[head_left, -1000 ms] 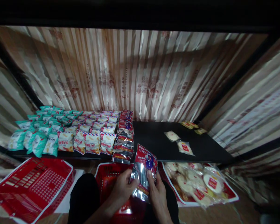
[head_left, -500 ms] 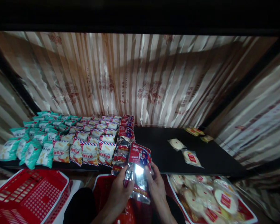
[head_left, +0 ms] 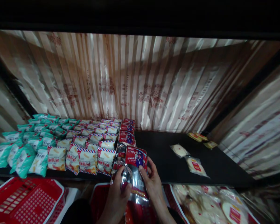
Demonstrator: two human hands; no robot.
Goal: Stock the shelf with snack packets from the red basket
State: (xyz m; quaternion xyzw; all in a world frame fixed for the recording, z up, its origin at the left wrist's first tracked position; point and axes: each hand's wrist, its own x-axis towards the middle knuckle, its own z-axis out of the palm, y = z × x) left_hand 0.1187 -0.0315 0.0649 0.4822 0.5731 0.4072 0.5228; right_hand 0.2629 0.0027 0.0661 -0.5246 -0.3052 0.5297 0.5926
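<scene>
Both my hands grip a shiny red and silver snack packet (head_left: 136,157), held upright at the shelf's front edge. My left hand (head_left: 118,194) is closed on its left side, and my right hand (head_left: 154,186) has its thumb on the front and fingers around the right edge. Behind it runs a column of matching red packets (head_left: 126,137), the front ones partly hidden by the held one. To their left stand rows of white snack bags with striped tops (head_left: 87,160). Farther left are rows of teal snack bags (head_left: 38,160).
On the black shelf (head_left: 154,149), two clear packs of round white crackers (head_left: 179,150) and several yellow packets (head_left: 197,137) lie to the right. Below are an upturned-looking red basket (head_left: 25,199), a red basket under my hands (head_left: 100,196), and one full of cracker packs (head_left: 205,205). Striped sheeting (head_left: 140,77) backs the shelf.
The held packet has come slightly forward and left against the front of the red column, with both hands still on it. The view has shifted a little.
</scene>
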